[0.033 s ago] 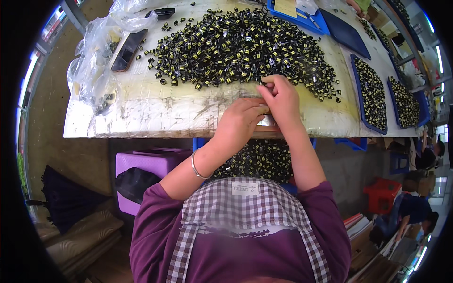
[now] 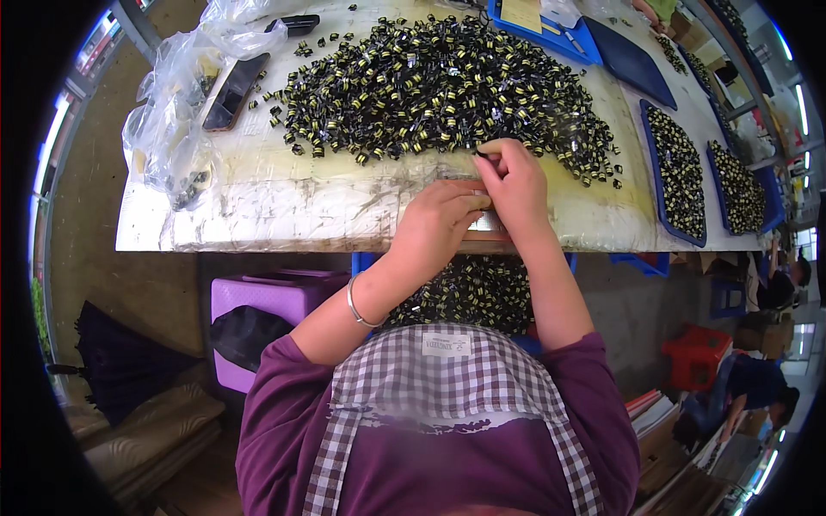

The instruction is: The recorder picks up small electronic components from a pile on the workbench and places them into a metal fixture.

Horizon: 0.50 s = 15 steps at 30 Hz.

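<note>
My right hand (image 2: 516, 182) is closed in a pinch at the near edge of a large pile of small black-and-yellow parts (image 2: 430, 86). A small black piece (image 2: 481, 155) shows at its thumb and fingertip. Just to the left, my left hand (image 2: 437, 219) rests with bent fingers drawn together over a reddish-brown block with a shiny metal plate (image 2: 487, 222) at the table's front edge. What those fingertips grip is hidden.
A phone (image 2: 234, 93) and clear plastic bags (image 2: 168, 129) lie at left. Blue trays of parts (image 2: 652, 146) stand at right, a blue tray (image 2: 551, 39) behind. More parts (image 2: 465, 292) sit below the table edge, near a purple stool (image 2: 232, 301).
My right hand has shifted very slightly, with the small black piece still at its fingertips. My left hand stays almost in place.
</note>
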Each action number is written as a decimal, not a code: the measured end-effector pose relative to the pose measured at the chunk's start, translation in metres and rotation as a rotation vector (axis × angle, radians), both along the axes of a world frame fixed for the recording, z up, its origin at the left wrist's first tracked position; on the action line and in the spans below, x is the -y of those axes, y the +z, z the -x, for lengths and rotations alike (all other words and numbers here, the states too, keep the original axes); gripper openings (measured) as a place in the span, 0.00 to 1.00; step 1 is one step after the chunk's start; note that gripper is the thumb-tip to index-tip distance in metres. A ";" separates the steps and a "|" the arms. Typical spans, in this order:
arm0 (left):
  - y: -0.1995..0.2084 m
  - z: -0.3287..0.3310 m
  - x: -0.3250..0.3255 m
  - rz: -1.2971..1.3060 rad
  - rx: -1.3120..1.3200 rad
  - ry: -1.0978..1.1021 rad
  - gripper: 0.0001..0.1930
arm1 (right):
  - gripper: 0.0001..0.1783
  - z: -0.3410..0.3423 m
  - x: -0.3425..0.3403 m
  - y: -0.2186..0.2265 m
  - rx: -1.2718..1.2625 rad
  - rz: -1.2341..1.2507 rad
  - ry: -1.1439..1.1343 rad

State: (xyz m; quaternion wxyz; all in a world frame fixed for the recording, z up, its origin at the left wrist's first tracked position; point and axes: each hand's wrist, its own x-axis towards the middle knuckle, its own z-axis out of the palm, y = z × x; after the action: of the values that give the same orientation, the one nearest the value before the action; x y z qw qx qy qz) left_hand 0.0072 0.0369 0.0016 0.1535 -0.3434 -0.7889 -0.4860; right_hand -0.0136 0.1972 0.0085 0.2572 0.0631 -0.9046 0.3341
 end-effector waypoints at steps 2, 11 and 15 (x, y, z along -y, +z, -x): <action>-0.002 0.000 0.001 -0.030 0.053 -0.004 0.09 | 0.10 -0.005 0.003 0.000 0.020 0.070 -0.027; -0.004 -0.009 -0.006 0.096 -0.122 0.103 0.10 | 0.07 -0.035 -0.016 0.004 0.038 0.067 0.015; -0.007 -0.008 -0.006 0.091 -0.156 0.112 0.10 | 0.07 -0.037 -0.019 0.003 0.026 -0.039 -0.029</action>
State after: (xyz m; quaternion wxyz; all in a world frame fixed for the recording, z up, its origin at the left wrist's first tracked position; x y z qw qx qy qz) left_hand 0.0157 0.0428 -0.0054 0.2255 -0.3420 -0.8139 -0.4120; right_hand 0.0230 0.2167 0.0113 0.2491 0.0505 -0.9150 0.3132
